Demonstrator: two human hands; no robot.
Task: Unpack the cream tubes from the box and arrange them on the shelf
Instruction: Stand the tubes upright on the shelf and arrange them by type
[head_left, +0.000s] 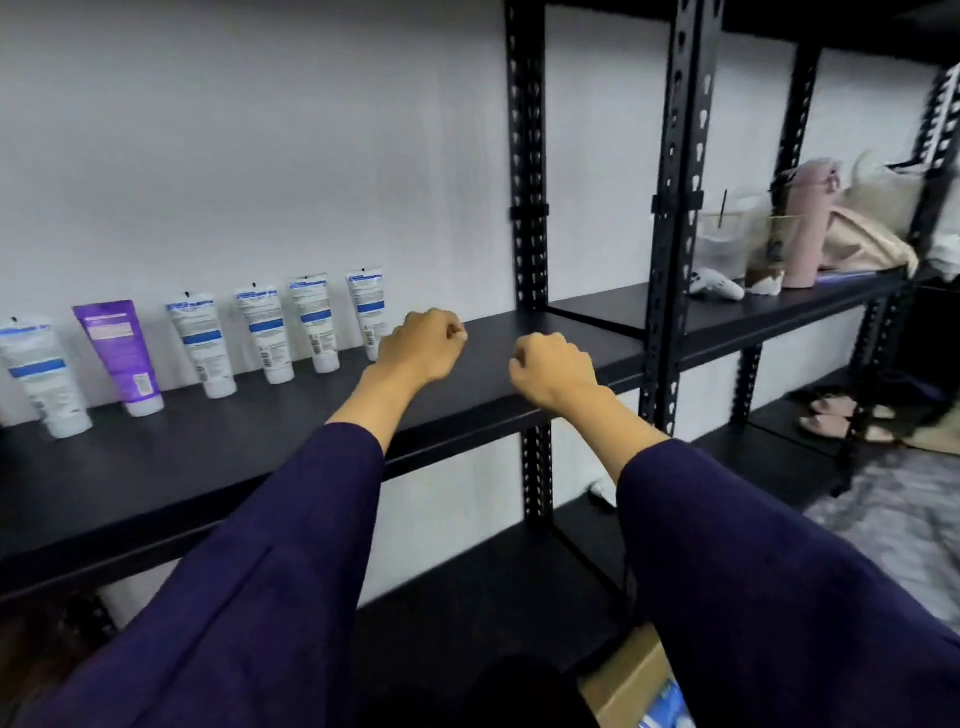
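Head view: both hands hang over the shelf (519, 374), fingers curled, apparently holding nothing. Left hand (422, 345) is just right of the upright cream tubes (260, 338); right hand (553, 370) is nearer the box (631, 680), low and near.

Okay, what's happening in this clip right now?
A person is stocking cream tubes on a black shelf. Six tubes stand cap-down against the wall: five white-and-blue tubes and one purple tube. Both hands, left hand and right hand, are curled over the shelf, holding nothing. The cardboard box sits below.
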